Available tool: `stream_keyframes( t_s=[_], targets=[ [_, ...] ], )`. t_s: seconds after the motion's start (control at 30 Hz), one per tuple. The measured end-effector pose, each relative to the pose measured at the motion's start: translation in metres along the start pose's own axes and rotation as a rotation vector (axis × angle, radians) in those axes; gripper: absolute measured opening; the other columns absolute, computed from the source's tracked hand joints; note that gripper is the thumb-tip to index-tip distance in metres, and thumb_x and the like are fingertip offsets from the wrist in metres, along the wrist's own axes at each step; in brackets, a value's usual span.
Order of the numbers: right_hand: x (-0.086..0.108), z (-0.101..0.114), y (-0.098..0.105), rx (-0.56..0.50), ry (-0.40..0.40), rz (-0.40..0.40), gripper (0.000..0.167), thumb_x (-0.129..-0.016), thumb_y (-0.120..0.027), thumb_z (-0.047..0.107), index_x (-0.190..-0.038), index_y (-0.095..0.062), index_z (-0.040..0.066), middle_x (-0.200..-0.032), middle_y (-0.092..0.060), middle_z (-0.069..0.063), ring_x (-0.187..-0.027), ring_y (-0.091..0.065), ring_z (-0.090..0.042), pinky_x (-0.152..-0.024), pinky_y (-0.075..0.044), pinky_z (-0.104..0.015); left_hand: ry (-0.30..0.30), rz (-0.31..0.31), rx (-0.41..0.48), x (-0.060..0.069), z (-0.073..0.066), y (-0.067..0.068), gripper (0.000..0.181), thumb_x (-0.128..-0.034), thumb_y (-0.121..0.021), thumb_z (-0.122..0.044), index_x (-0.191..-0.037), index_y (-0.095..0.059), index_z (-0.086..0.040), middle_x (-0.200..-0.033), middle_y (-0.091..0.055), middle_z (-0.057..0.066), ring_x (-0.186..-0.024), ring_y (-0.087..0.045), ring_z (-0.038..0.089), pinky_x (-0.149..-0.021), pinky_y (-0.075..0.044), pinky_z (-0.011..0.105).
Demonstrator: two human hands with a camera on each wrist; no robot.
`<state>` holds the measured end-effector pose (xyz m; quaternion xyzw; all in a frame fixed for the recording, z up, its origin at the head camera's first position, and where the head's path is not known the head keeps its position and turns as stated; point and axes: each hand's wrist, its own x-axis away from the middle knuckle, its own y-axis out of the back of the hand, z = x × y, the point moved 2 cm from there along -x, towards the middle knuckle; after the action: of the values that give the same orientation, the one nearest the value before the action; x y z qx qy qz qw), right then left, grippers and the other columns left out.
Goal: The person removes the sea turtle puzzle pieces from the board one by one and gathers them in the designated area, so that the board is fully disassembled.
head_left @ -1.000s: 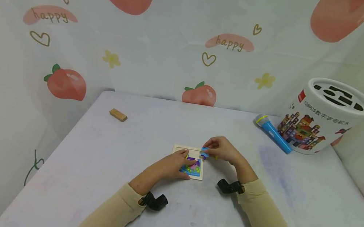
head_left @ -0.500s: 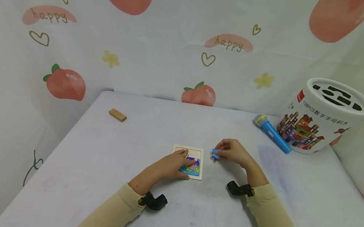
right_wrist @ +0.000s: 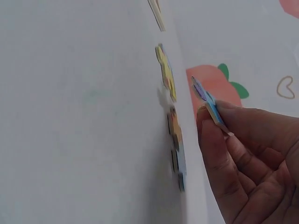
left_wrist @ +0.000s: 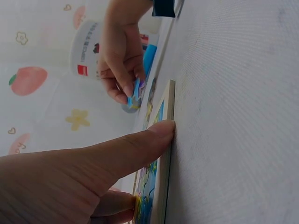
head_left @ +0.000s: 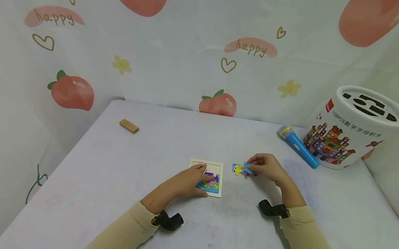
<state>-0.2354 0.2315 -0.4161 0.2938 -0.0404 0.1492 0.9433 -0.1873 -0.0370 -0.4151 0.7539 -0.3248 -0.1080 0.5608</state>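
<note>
My left hand rests on a small wooden jigsaw tray with a colourful picture, its thumb along the near edge. Part of the tray lies hidden under the fingers. To its right, my right hand pinches a blue and purple puzzle piece between thumb and fingers, raised off the table. Beneath and beside that hand lie loose pieces: a yellow puzzle piece with blue, and another puzzle piece, mostly covered by the hand in the head view.
A small wooden block lies at the back left of the white-covered table. At the back right, a blue toy microphone leans near a large white tub. A patterned cloth hangs behind.
My right hand has moved right, away from the tray, carrying the blue and purple piece. The yellow piece on the table has come into view. My left hand has stayed put.
</note>
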Motion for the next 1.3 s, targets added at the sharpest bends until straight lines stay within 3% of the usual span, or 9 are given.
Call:
stream_keyframes(
  t_s=[0.3, 0.57, 0.8, 1.03, 1.3],
  targets=[
    [0.010, -0.011, 0.013, -0.012, -0.040, -0.031, 0.027, -0.088, -0.064, 0.012, -0.105, -0.061, -0.008, -0.081, -0.061, -0.003, -0.071, -0.058, -0.008, -0.066, -0.054, -0.023, 0.005, 0.000, -0.002, 0.000, 0.000, 0.000, 0.059, -0.0815, -0.069, -0.040, -0.135, -0.051, -0.022, -0.148, -0.032, 0.020, -0.140, -0.027, 0.031, -0.111, -0.030, 0.043],
    [0.017, -0.018, 0.027, -0.007, -0.071, -0.068, 0.029, -0.090, -0.061, 0.010, -0.110, -0.060, -0.011, -0.092, -0.067, -0.010, -0.074, -0.059, -0.006, -0.069, -0.055, -0.023, -0.004, -0.007, 0.011, 0.000, 0.001, 0.001, 0.058, -0.0815, -0.069, -0.039, -0.135, -0.052, -0.022, -0.148, -0.032, 0.021, -0.140, -0.027, 0.031, -0.111, -0.031, 0.043],
    [0.019, -0.030, 0.033, -0.027, -0.117, -0.073, 0.034, -0.090, -0.062, 0.013, -0.112, -0.059, -0.011, -0.085, -0.066, 0.001, -0.073, -0.059, -0.004, -0.068, -0.054, -0.020, -0.012, -0.004, 0.011, 0.000, 0.001, 0.000, 0.058, -0.0820, -0.069, -0.039, -0.135, -0.052, -0.021, -0.149, -0.031, 0.021, -0.140, -0.027, 0.031, -0.111, -0.031, 0.043],
    [0.021, -0.038, 0.037, -0.009, -0.125, -0.072, 0.033, -0.090, -0.061, 0.015, -0.112, -0.059, -0.010, -0.087, -0.066, -0.001, -0.072, -0.059, -0.006, -0.066, -0.053, -0.020, -0.013, -0.004, 0.014, 0.000, 0.001, -0.001, 0.058, -0.0821, -0.068, -0.039, -0.135, -0.051, -0.021, -0.149, -0.031, 0.021, -0.141, -0.026, 0.031, -0.111, -0.031, 0.043],
    [0.022, -0.039, 0.035, -0.022, -0.156, -0.097, 0.035, -0.088, -0.063, 0.016, -0.110, -0.058, -0.011, -0.077, -0.063, 0.007, -0.067, -0.056, -0.004, -0.062, -0.050, -0.021, -0.018, -0.004, 0.010, 0.001, 0.000, 0.000, 0.059, -0.0815, -0.070, -0.038, -0.135, -0.052, -0.020, -0.148, -0.032, 0.022, -0.140, -0.027, 0.032, -0.111, -0.031, 0.043]
  ],
)
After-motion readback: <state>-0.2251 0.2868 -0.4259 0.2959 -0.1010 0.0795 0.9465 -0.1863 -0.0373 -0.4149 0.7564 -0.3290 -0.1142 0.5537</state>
